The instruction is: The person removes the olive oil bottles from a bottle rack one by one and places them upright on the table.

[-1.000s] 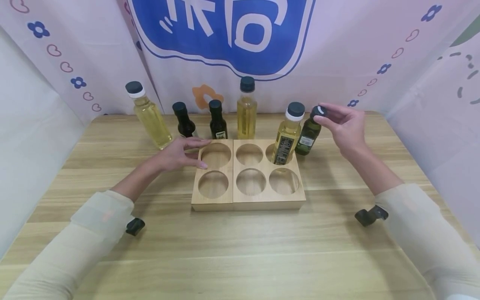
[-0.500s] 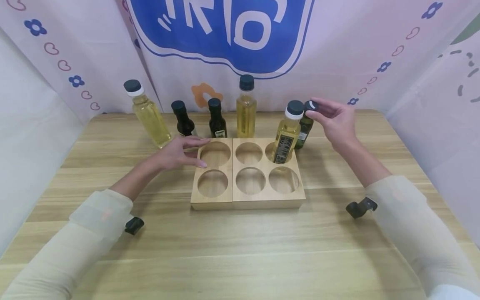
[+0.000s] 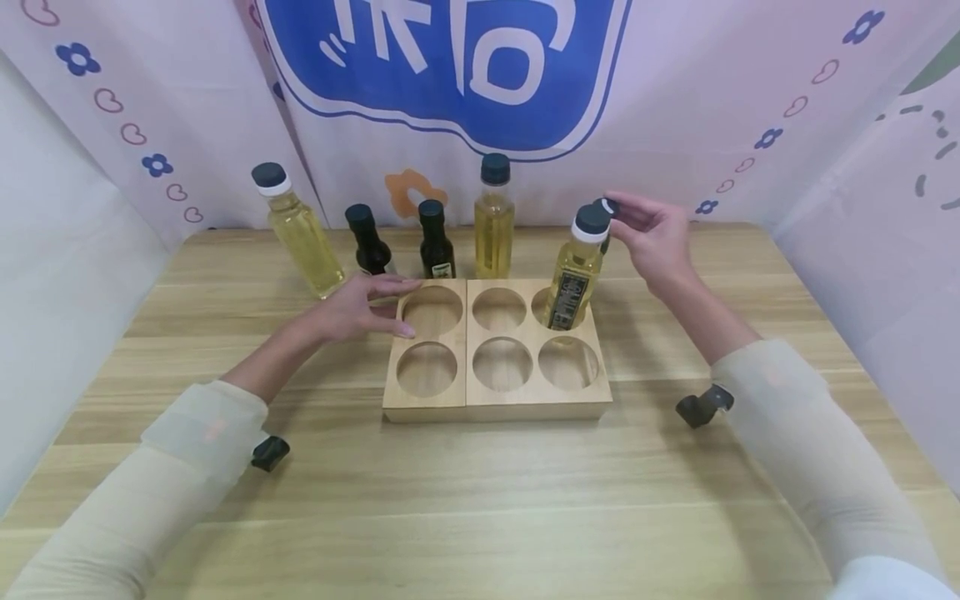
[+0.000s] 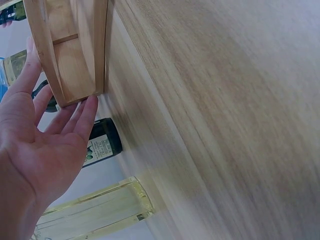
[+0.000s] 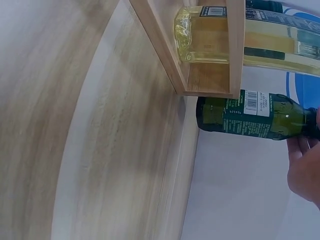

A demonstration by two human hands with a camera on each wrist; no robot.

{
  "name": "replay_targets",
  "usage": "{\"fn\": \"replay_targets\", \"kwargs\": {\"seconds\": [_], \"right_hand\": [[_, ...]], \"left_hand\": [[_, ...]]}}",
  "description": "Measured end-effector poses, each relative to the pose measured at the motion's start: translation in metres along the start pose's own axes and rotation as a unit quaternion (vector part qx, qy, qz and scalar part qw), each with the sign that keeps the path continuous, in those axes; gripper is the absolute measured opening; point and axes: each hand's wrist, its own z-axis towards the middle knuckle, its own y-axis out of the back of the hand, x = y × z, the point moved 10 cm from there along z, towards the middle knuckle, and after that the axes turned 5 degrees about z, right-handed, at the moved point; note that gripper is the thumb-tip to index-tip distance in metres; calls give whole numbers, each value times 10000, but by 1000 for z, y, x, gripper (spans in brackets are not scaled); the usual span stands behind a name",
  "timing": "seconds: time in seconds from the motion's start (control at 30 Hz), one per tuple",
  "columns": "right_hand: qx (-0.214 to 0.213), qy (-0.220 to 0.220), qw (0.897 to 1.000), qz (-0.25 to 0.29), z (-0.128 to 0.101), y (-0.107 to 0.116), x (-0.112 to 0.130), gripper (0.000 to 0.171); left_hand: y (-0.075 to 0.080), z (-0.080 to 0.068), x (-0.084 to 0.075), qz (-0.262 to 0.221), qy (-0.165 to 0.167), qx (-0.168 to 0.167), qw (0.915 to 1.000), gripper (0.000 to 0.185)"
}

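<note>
A pale wooden rack point(image 3: 536, 392) with several round holes lies mid-table. My left hand point(image 3: 348, 308) touches its left end, fingers extended and thumb on the near side. My right hand point(image 3: 656, 242) pinches the neck of a dark green glass bottle point(image 5: 245, 117) by its capped end. This bottle stands behind the rack's back right corner, and in the head view it is mostly hidden. A clear oil bottle point(image 3: 577, 271) with pale yellow oil and a black label sits in the back right hole of the rack, its dark cap up and slightly tilted.
Behind the rack stand two small dark bottles point(image 3: 369, 242) and a tall yellow oil bottle point(image 3: 493, 229). Another yellow oil bottle point(image 3: 303, 242) stands at the far left, beyond my left hand. A printed cloth point(image 3: 675, 100) hangs along the table's back edge.
My right hand has moved left with the green bottle, bringing it behind the oil bottle in the rack. The left hand and the rack have stayed in place.
</note>
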Motion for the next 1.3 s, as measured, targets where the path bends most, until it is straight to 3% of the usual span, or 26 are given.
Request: {"fn": "replay_targets", "kwargs": {"seconds": [0.37,0.63,1.07,1.3], "right_hand": [[244,144,9994,-180,7,-11,-5,34],[476,41,9982,-352,9,-23,-8,41],[570,-93,9976,-393,11,-34,-15,41],[501,-73,9976,-480,13,-36,-19,31]], "left_hand": [[-1,1,2,-53,-15,-8,10000,72],[-2,1,2,-32,-103,-34,9999,71],[-2,1,1,-235,-36,1,9997,71],[-1,1,1,-240,-38,-25,9997,71]]}}
